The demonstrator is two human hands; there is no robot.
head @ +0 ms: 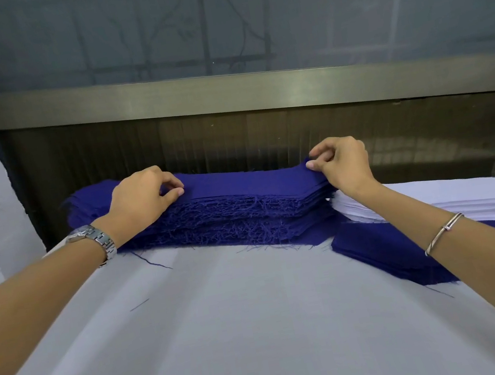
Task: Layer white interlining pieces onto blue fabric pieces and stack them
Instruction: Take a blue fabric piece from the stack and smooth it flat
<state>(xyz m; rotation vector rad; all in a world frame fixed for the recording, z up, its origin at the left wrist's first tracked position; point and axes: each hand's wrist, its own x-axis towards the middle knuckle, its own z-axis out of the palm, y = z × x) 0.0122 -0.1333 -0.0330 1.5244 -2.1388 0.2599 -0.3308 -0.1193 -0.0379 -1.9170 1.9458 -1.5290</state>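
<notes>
A tall stack of blue fabric pieces [242, 204] with frayed edges sits at the far side of the table. My left hand [139, 199] rests on the stack's left part and pinches the top blue piece between thumb and fingers. My right hand [339, 163] pinches the same top piece at its right end. To the right lies a pile of white interlining pieces [489, 197], and it sits on a lower layer of blue fabric [382, 249].
A white cloth covers the table [249, 335] in front of the stacks, with loose blue threads on it. Behind the stacks rises a dark panel with a metal rail [255, 86] and a mesh window. A white wall stands at the left.
</notes>
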